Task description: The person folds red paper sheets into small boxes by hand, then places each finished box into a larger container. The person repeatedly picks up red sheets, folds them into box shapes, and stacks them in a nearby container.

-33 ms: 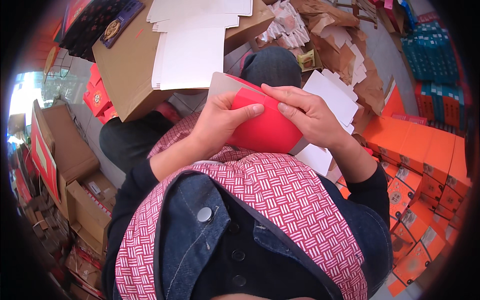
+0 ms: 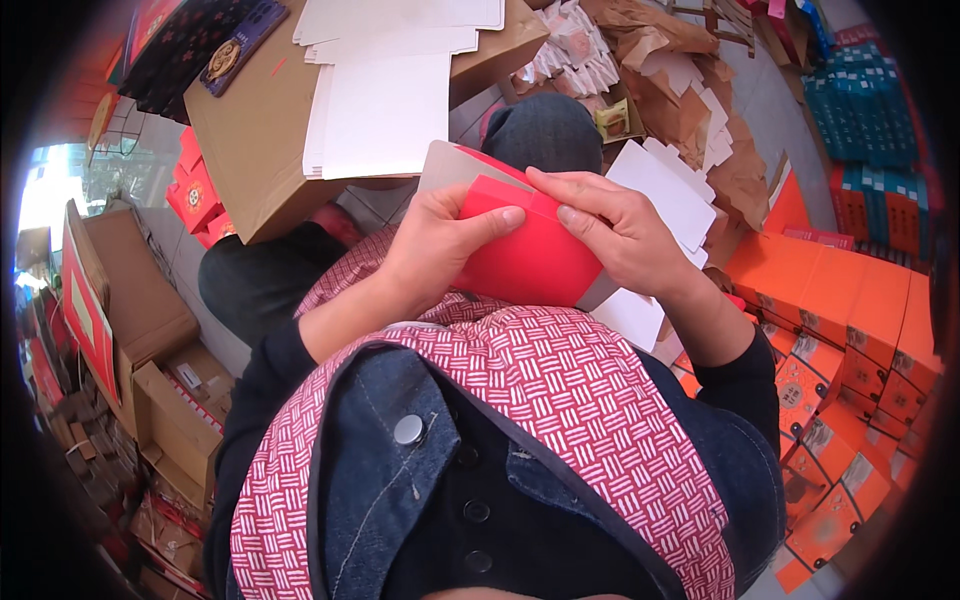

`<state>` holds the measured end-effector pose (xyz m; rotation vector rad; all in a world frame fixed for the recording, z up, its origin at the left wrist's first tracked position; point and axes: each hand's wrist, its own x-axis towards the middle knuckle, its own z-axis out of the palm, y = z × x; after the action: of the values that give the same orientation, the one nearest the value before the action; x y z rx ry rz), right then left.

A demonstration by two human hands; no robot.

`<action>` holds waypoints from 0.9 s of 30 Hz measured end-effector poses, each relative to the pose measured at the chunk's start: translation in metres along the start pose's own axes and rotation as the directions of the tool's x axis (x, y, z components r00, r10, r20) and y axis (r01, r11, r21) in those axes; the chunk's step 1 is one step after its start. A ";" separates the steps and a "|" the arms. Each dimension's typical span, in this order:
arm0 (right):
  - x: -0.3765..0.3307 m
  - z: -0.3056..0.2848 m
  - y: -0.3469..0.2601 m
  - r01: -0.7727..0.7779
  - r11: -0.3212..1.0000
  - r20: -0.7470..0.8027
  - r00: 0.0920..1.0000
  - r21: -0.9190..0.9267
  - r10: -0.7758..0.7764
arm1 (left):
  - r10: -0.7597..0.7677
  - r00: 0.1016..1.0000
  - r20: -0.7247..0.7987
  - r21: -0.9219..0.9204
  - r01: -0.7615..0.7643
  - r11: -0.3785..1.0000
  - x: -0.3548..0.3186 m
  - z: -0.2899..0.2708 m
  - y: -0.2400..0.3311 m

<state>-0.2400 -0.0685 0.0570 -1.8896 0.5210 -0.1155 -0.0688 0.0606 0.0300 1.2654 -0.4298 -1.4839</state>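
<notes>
Above my lap I hold a red cardboard box (image 2: 535,258), partly folded, with pale grey flaps standing out at its upper left and lower right. My left hand (image 2: 440,235) grips its left side, the thumb lying on the red face. On the other side my right hand (image 2: 612,225) pinches the upper right edge between thumb and fingers. The thumbs point toward each other across a folded red edge. The fingers behind the card are hidden.
White flat cards (image 2: 385,110) lie stacked on a brown carton (image 2: 250,130) ahead. More white sheets (image 2: 660,190) sit beyond my right hand, near crumpled brown paper (image 2: 740,165). Orange boxes (image 2: 835,285) are piled at the right, teal boxes (image 2: 860,105) behind them. An open carton (image 2: 175,420) stands at the left.
</notes>
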 end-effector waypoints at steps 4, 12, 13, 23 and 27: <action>-0.002 0.001 -0.004 0.011 0.997 -0.033 0.999 -0.071 -0.013 | -0.019 0.999 -0.029 -0.012 0.019 1.000 -0.002 0.001 0.000; -0.003 0.002 -0.008 0.017 0.992 -0.006 1.000 -0.126 -0.018 | 0.010 0.998 -0.065 -0.011 -0.010 1.000 -0.003 0.001 0.001; -0.002 0.004 -0.006 0.023 0.991 -0.004 1.000 -0.129 -0.024 | 0.021 0.997 -0.070 -0.002 -0.021 1.000 -0.002 0.001 0.001; -0.014 -0.012 -0.003 -0.035 0.996 0.144 0.989 0.078 0.023 | 0.077 0.994 -0.078 -0.095 -0.084 0.992 -0.001 -0.001 -0.006; -0.017 -0.010 -0.001 -0.025 0.998 0.171 0.985 0.052 0.015 | 0.069 0.995 -0.070 -0.094 -0.075 0.993 0.000 0.000 -0.008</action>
<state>-0.2578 -0.0697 0.0645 -1.8214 0.4155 0.0454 -0.0726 0.0632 0.0232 1.2069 -0.3513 -1.3815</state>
